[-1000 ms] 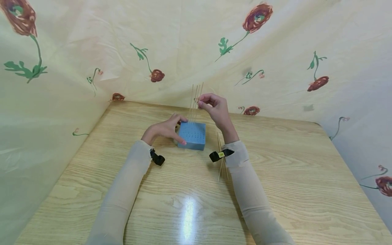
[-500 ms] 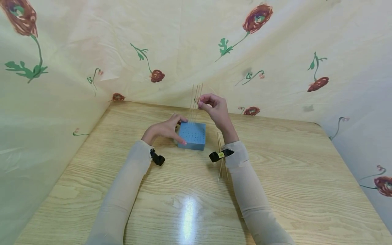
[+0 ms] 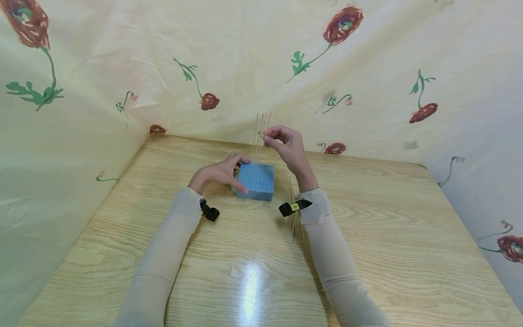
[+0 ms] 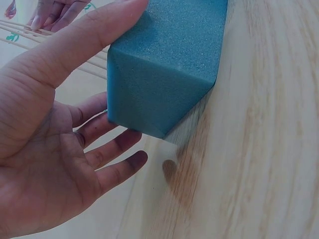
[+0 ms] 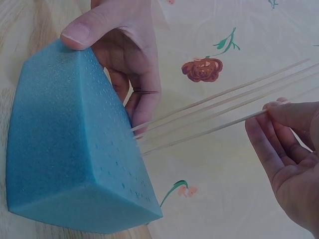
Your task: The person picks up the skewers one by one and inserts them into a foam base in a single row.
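A blue foam block [image 3: 258, 184] with rows of small holes in its top sits on the table. My left hand [image 3: 220, 171] holds it from the left, thumb on the near side and fingers round the far side. Several thin wooden skewers [image 5: 209, 102] stand in a row along the block's back edge. My right hand [image 3: 289, 146] pinches the rightmost skewer [image 5: 219, 129] between thumb and forefinger, well above the block. In the right wrist view that skewer's lower end meets the holed face, beside the other skewers. In the left wrist view the foam block [image 4: 159, 89] hides the holes.
More loose skewers [image 3: 295, 225] lie on the wooden table [image 3: 388, 236], partly under my right wrist. A flower-printed sheet [image 3: 245, 45] hangs behind the table and at its sides. Each wrist carries a black camera band.
The right hand and its pinched skewer have sunk very slightly toward the block. The left hand and the foam block stay in place.
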`<state>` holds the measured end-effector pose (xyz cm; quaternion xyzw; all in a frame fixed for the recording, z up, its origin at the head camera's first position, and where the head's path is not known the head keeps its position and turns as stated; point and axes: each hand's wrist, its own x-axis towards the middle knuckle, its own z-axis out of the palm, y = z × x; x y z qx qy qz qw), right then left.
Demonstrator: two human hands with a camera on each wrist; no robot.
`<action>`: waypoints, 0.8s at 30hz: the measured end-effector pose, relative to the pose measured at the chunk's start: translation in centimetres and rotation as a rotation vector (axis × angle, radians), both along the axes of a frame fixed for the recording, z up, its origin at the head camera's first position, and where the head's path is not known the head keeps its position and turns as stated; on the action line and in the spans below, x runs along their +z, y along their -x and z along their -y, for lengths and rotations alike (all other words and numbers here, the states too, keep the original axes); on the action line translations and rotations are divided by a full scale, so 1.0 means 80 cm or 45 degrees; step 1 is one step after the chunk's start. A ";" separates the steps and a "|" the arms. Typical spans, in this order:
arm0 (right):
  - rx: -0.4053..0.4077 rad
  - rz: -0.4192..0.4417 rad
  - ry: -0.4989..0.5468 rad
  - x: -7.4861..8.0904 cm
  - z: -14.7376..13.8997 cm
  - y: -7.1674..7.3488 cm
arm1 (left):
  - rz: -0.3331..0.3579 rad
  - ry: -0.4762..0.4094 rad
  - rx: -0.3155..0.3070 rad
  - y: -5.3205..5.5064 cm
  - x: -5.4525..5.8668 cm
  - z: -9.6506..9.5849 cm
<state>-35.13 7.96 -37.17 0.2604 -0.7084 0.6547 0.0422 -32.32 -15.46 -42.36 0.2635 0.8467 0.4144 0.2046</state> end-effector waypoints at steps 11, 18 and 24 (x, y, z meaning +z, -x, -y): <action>0.009 0.002 -0.001 0.000 -0.002 -0.003 | 0.020 0.034 0.017 -0.001 0.001 -0.001; 0.029 0.005 -0.012 0.002 -0.005 -0.002 | 0.031 0.035 0.028 0.000 0.000 -0.001; 0.037 0.036 -0.042 0.004 -0.006 -0.003 | 0.026 0.039 0.028 0.000 0.001 -0.001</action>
